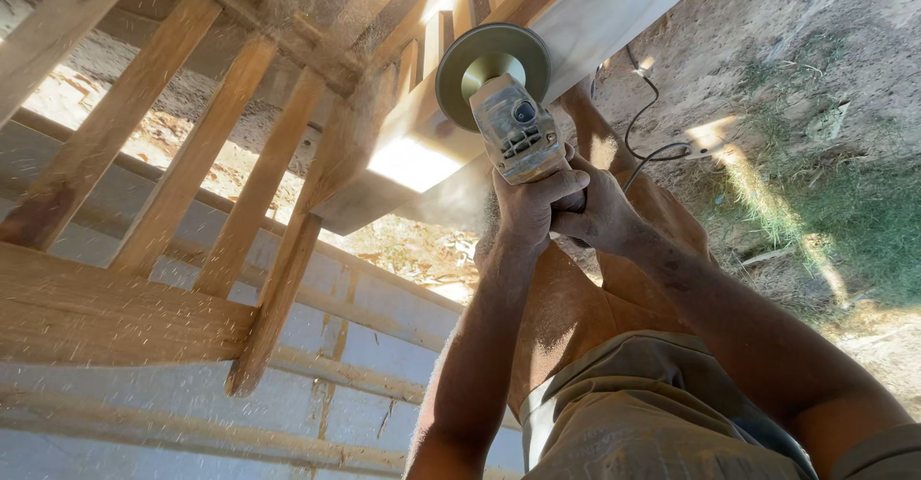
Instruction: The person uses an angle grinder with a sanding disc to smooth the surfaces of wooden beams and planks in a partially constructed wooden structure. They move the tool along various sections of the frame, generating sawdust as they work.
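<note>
Wooden frame (pixel 182 168) w/ slats sits far left of the grinder, sawdust flying. Angle grinder (pixel 508 120) centre, disc (pixel 492 58) pressed on the pale beam (pixel 576 20) just above it. Left hand (pixel 528 207) wrapped tight round grinder body, just below it. Right hand (pixel 600 213) clamped on too, touching the left. Cable (pixel 652 149) trails right of grinder.

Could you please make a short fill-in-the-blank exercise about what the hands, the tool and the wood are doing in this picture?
1. Both hands, the left hand and the right hand, grip one ____ grinder.
2. The grinder's round disc meets a pale ____ beam.
3. A dark ____ trails from the tool over the sandy ground.
4. Fine ____ drifts over the wooden slats.

Missing words: angle; wooden; cable; sawdust
</note>
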